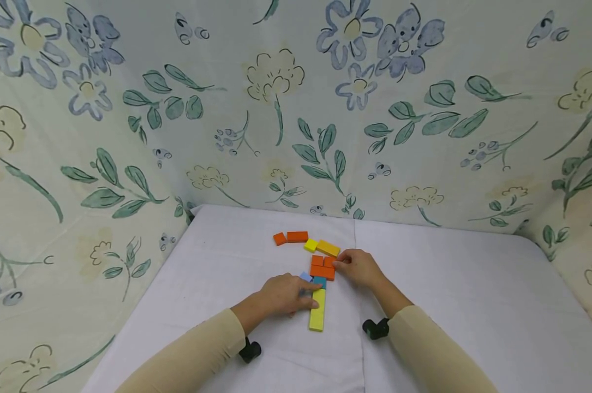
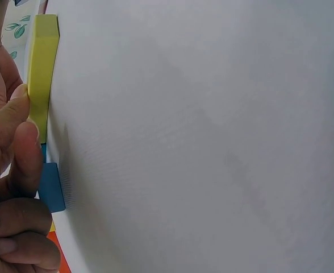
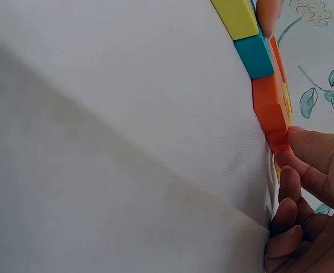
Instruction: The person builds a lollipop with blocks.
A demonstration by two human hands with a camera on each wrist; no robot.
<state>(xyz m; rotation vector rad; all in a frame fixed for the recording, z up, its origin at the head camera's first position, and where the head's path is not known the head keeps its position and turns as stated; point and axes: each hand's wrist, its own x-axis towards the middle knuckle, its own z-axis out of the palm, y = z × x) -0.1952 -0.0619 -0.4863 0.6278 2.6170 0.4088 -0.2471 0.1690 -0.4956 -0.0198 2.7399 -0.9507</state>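
Observation:
Flat toy blocks make a column on the white cloth. My left hand (image 1: 286,295) lies beside it, the index finger stretched onto the teal block (image 1: 320,281) and the thumb at the side of the long yellow block (image 1: 317,316). A light blue block (image 1: 305,277) sits left of the teal one, partly behind that hand. Above the teal block is a wide orange block (image 1: 322,272), topped by two small orange blocks (image 1: 317,260). With thumb and index finger, my right hand (image 1: 360,267) pinches the right-hand small orange block (image 3: 277,140).
Beyond the column, an orange-yellow block (image 1: 328,248), a small yellow block (image 1: 311,245), a red-orange block (image 1: 297,237) and a small orange square (image 1: 279,239) form a loose row running left. Floral cloth (image 1: 276,180) hangs behind the white-covered table (image 1: 448,305).

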